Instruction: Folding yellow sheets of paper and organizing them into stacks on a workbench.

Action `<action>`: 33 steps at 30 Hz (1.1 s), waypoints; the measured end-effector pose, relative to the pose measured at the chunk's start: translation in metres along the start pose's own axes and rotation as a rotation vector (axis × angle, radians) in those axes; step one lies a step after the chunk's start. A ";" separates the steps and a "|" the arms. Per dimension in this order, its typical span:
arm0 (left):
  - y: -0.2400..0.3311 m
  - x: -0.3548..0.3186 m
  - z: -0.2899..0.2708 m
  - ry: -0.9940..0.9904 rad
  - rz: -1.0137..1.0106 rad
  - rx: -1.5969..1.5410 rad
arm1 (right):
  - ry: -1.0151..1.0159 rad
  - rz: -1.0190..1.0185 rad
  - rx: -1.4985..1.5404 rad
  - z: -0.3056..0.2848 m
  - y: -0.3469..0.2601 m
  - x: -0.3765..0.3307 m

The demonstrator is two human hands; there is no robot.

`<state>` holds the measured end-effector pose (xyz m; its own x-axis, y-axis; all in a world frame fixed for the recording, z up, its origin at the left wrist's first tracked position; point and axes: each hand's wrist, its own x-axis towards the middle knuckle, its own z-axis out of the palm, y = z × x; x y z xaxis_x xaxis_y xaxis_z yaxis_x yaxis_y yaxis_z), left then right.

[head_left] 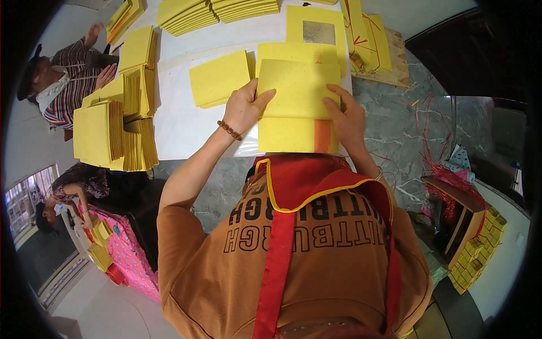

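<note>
Between my two hands is a rectangular piece of yellow paper [298, 87], one sheet or a thin stack; its thickness is hard to tell. My left hand [244, 108], with a brown beaded bracelet on its wrist, grips its left edge, thumb on top. My right hand [346, 116] holds the right edge with thumb and forefinger on the paper. Under it, nearer to me, shows another yellow sheet [285, 135] with an orange strip [322, 137] by its right side. Beyond it, more yellow paper [291, 52] pokes out. A small yellow stack [219, 79] lies left of my hands.
The white tabletop [180, 133] carries yellow paper stacks [101, 133] on the left and more stacks [189, 16] at the far side. Tied yellow bundles [375, 45] sit on a wooden board at the right. One person [70, 85] is at the left; another [79, 189] works lower left.
</note>
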<state>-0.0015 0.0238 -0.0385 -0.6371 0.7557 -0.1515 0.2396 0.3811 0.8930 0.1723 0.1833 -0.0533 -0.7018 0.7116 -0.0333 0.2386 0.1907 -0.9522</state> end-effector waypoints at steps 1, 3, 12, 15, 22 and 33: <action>0.001 0.000 -0.001 0.019 0.019 0.042 | 0.020 -0.026 0.038 0.002 0.000 0.001; 0.012 -0.003 -0.002 0.033 0.037 0.084 | 0.043 -0.048 0.076 0.003 0.002 0.002; 0.059 -0.003 0.023 0.126 0.677 0.727 | 0.031 0.019 0.114 0.005 0.008 0.000; 0.037 -0.003 0.040 0.056 0.639 0.767 | 0.082 -0.001 0.180 0.005 0.002 0.000; 0.029 -0.002 0.047 0.063 0.608 0.816 | -0.028 -0.553 -0.721 -0.005 -0.022 -0.017; 0.037 0.003 0.013 -0.303 0.575 0.662 | -0.380 -0.425 -0.729 -0.010 -0.007 -0.019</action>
<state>0.0145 0.0470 -0.0112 -0.0945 0.9942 0.0516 0.8883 0.0608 0.4553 0.1905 0.1746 -0.0427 -0.9693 0.2395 0.0556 0.1834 0.8549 -0.4852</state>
